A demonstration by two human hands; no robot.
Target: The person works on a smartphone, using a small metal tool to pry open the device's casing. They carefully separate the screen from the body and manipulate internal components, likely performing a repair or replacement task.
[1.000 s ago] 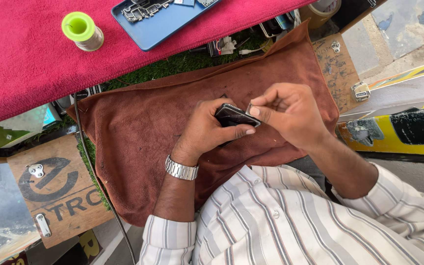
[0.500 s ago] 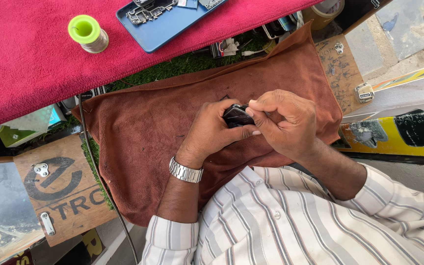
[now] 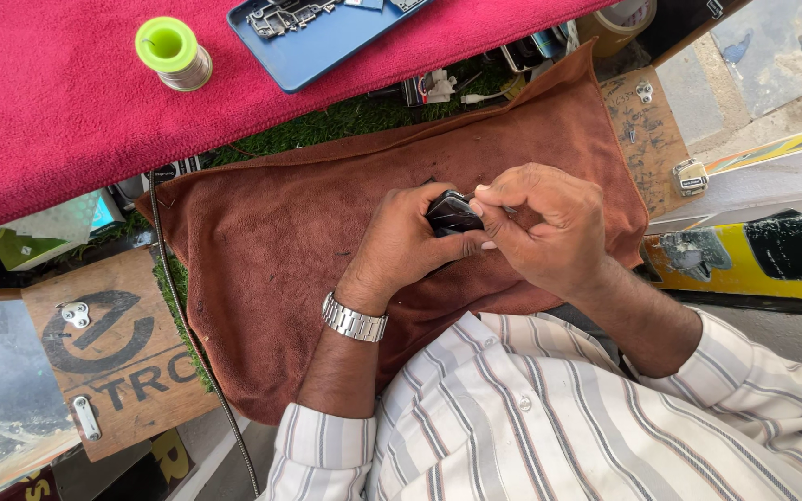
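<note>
Black small device [image 3: 452,215] gripped between left hand [image 3: 410,243] and right hand [image 3: 545,223], long axis indiscernible, over brown towel [image 3: 280,241]

A single head-worn view is given, aimed steeply downward from close above the brown towel [image 3: 308,241], with the red-covered bench [image 3: 48,111] at the frame's top.

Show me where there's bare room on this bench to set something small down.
Free: the brown towel between its left edge and the left hand, and the red cloth below the green spool. Crowded: around both hands holding the small black device, and the blue tray.
</note>
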